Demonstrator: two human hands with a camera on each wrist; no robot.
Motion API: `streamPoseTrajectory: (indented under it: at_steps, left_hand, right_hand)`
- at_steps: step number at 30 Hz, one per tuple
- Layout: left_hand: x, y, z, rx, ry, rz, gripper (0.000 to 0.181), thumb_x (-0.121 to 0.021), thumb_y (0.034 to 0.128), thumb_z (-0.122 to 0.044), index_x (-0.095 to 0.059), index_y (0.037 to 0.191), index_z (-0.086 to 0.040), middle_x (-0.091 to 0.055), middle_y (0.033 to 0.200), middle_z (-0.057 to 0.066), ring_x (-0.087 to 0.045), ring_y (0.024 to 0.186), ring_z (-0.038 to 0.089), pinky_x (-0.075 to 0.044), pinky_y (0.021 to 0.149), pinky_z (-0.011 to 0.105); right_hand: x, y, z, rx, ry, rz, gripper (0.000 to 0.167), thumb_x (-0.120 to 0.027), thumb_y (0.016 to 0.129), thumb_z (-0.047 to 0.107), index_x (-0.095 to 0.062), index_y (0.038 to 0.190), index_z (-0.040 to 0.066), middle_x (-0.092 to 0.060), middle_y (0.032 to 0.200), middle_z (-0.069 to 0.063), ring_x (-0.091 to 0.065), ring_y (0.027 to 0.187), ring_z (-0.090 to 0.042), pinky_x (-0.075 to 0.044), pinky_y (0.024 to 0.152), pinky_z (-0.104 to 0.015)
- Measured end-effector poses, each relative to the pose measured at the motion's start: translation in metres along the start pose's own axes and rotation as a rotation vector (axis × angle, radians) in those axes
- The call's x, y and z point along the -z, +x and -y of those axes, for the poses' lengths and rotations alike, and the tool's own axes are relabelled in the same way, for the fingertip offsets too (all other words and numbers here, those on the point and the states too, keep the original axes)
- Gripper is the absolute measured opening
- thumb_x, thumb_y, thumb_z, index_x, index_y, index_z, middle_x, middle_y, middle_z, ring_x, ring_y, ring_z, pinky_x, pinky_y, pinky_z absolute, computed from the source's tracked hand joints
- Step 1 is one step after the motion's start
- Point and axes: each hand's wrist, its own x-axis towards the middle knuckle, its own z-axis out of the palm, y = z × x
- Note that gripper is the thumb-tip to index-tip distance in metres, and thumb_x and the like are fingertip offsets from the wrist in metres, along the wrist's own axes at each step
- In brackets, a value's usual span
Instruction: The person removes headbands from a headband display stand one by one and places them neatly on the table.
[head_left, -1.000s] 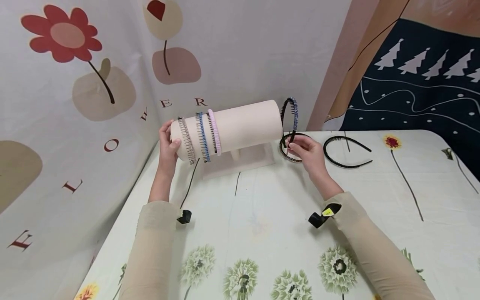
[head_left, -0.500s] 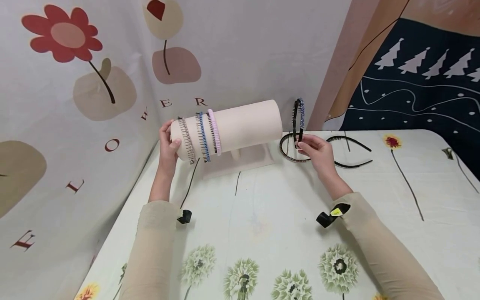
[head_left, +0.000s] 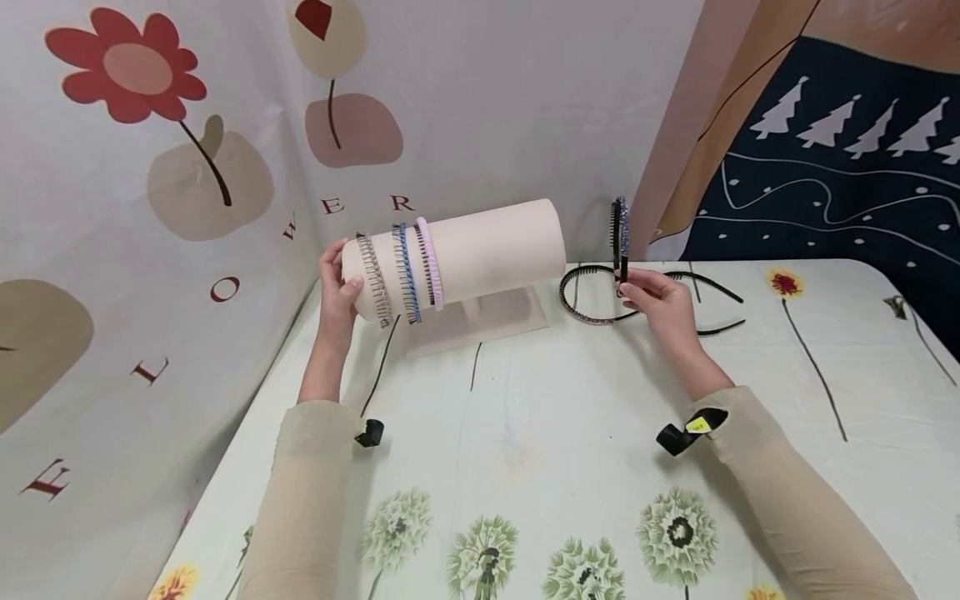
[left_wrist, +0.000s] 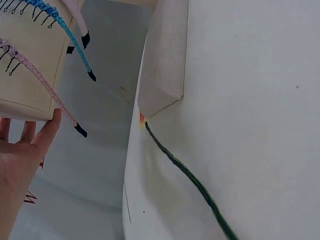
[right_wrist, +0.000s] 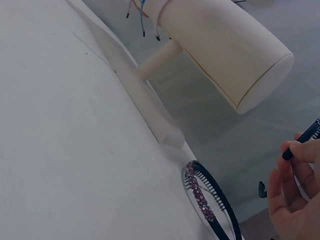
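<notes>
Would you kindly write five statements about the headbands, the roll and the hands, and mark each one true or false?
1. The right hand holds a glittery blue headband. True.
2. The left hand lies flat on the tabletop. False: the left hand grips one end of the padded roll.
3. Three headbands are on the roll: a greyish headband, a blue headband and a lilac headband. True.
4. The lilac headband sits between the other two on the roll. False: the blue headband is in the middle.
5. The headband in the right hand is around the roll. False: it is held apart from the roll, beyond the end nearer the right hand.
</notes>
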Motion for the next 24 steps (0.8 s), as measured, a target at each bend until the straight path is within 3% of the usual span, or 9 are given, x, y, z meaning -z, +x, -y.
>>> streamPoseTrajectory:
  at_steps: [5, 8, 14, 20, 24]
  left_hand:
    - [0.000, 0.000, -0.001, -0.001, -0.003, -0.009, 0.055, -0.045, 0.0876, -0.018, -0.033, 0.141, -0.025, -0.044, 0.133, -0.004, -0.052, 0.108, 0.012, -0.049, 0.081, 0.023]
    - [-0.001, -0.001, -0.001, 0.005, -0.001, -0.011, 0.055, -0.044, 0.0878, -0.017, -0.033, 0.141, -0.025, -0.045, 0.132, -0.004, -0.051, 0.109, 0.012, -0.049, 0.082, 0.023]
    - [-0.002, -0.002, 0.000, 0.011, 0.012, -0.011, 0.056, -0.044, 0.0876, -0.018, -0.031, 0.142, -0.025, -0.043, 0.134, -0.004, -0.050, 0.111, 0.013, -0.048, 0.084, 0.023]
    - [-0.002, -0.002, 0.000, 0.009, 0.020, -0.009, 0.058, -0.046, 0.0873, -0.020, -0.031, 0.143, -0.026, -0.041, 0.137, -0.003, -0.050, 0.112, 0.013, -0.049, 0.084, 0.024]
    - [-0.001, -0.002, -0.001, 0.011, 0.018, -0.007, 0.058, -0.046, 0.0876, -0.020, -0.031, 0.143, -0.026, -0.041, 0.137, -0.004, -0.051, 0.111, 0.012, -0.049, 0.084, 0.024]
  right_hand:
    - [0.011, -0.002, 0.003, -0.013, -0.024, 0.002, 0.017, -0.068, 0.091, 0.007, -0.074, 0.100, 0.021, -0.074, 0.086, 0.018, -0.068, 0.082, 0.004, -0.055, 0.073, -0.012]
    - [0.019, -0.004, 0.005, -0.023, -0.094, -0.003, 0.017, -0.068, 0.092, 0.010, -0.074, 0.101, 0.024, -0.073, 0.087, 0.021, -0.067, 0.083, 0.005, -0.054, 0.074, -0.011]
    - [0.036, -0.007, 0.006, -0.044, -0.131, -0.015, 0.024, -0.067, 0.093, 0.010, -0.071, 0.116, 0.005, -0.073, 0.090, 0.023, -0.067, 0.086, 0.006, -0.054, 0.076, -0.011]
    - [0.049, -0.009, 0.006, -0.015, -0.099, -0.026, 0.018, -0.066, 0.092, 0.007, -0.074, 0.108, 0.013, -0.073, 0.091, 0.023, -0.067, 0.085, 0.008, -0.053, 0.072, -0.009]
    - [0.054, -0.012, 0.007, 0.016, -0.167, -0.042, 0.020, -0.065, 0.093, 0.009, -0.074, 0.112, 0.011, -0.071, 0.090, 0.026, -0.065, 0.085, 0.009, -0.052, 0.072, -0.008]
